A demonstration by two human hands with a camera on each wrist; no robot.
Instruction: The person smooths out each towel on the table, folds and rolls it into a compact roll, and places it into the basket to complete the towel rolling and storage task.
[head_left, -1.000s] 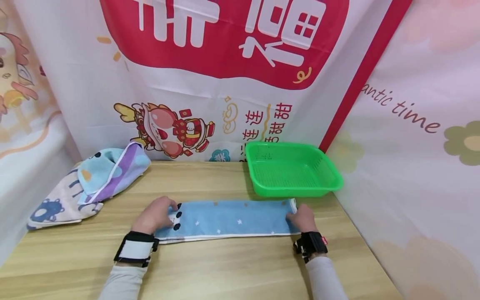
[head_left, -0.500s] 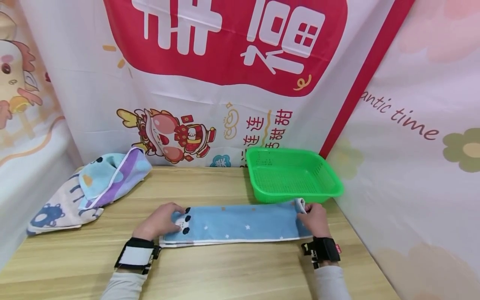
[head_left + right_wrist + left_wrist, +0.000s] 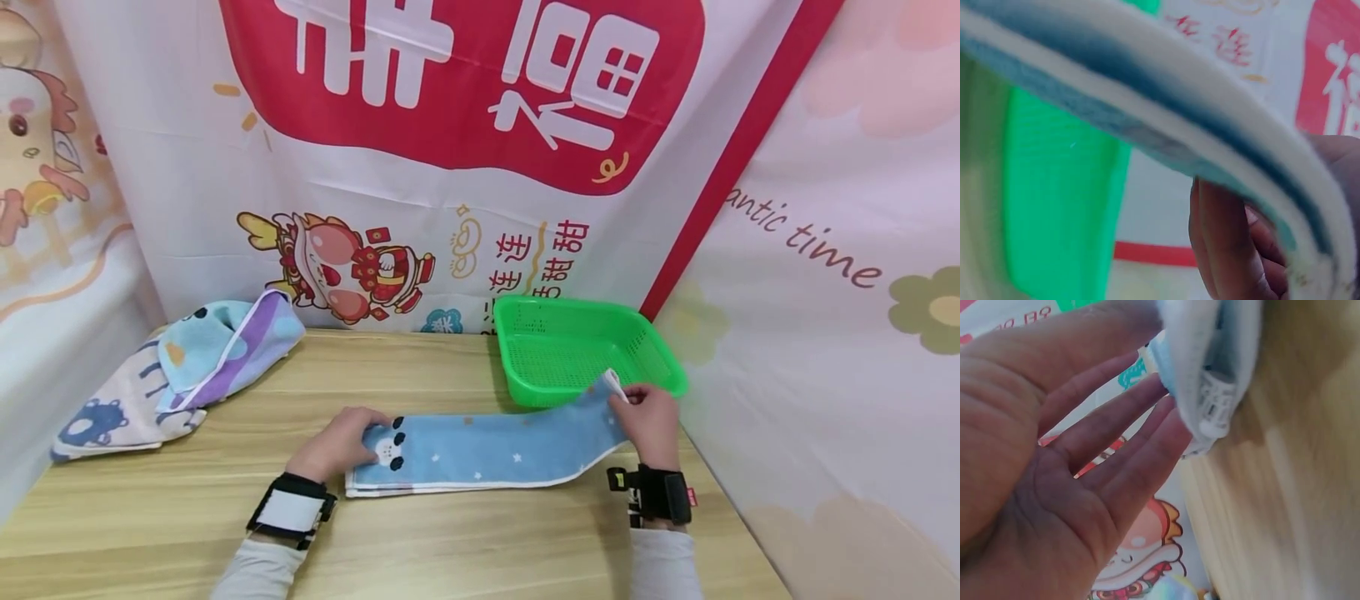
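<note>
A blue folded towel (image 3: 480, 450) with white stars, white edges and a small animal face lies as a long strip across the table. My right hand (image 3: 651, 421) pinches its right end, which is lifted and curves up in front of the basket. In the right wrist view the towel's layered edge (image 3: 1166, 106) bends over, with fingers (image 3: 1225, 237) underneath. My left hand (image 3: 337, 442) rests on the left end, thumb and fingertips beside the animal face. The left wrist view has those fingers (image 3: 1141, 456) fairly straight against the towel, and a white label (image 3: 1216, 403) between its layers.
A green plastic basket (image 3: 517, 379) stands at the back right, just behind the lifted towel end. Crumpled towels (image 3: 187, 358), one purple and blue, one pale with blue prints, lie at the back left. Printed cloths hang behind the wooden table (image 3: 450, 542) and along its sides.
The towel has shifted right together with both hands. My right hand has risen and moved toward the basket, bringing the towel's right end up off the table.
</note>
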